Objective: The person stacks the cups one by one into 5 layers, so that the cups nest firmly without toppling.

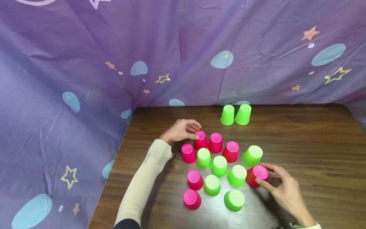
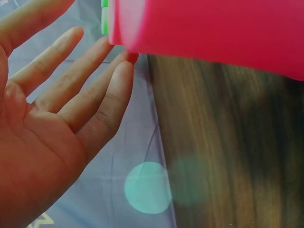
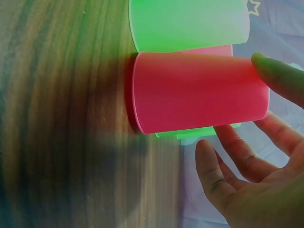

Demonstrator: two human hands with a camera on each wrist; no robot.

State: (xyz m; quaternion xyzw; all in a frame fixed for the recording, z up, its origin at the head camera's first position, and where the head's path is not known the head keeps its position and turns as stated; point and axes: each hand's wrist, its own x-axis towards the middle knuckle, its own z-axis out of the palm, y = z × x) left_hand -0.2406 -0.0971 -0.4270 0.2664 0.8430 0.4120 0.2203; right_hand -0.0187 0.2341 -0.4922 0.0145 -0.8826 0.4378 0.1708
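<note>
Over the wooden table (image 1: 314, 136) my right hand (image 1: 288, 187) pinches a pink cup (image 1: 253, 176) near its closed top end, thumb on the near side and fingers on the far side. That pink cup (image 3: 199, 92) stands upside down, its rim down at the wood in the right wrist view. A green cup (image 1: 252, 156) is just behind it and another green cup (image 1: 237, 176) is close on its left. My left hand (image 1: 180, 131) is at the back left pink cup (image 1: 200, 140), thumb tip by its top and fingers loosely extended; the left wrist view shows the palm (image 2: 42, 147) with spread fingers.
Several upside-down pink and green cups stand in loose rows between the hands, with a pink cup (image 1: 192, 199) and a green cup (image 1: 234, 200) nearest the front. Farther back are two green cups (image 1: 227, 115) side by side. A purple patterned cloth (image 1: 194, 63) hangs behind the table.
</note>
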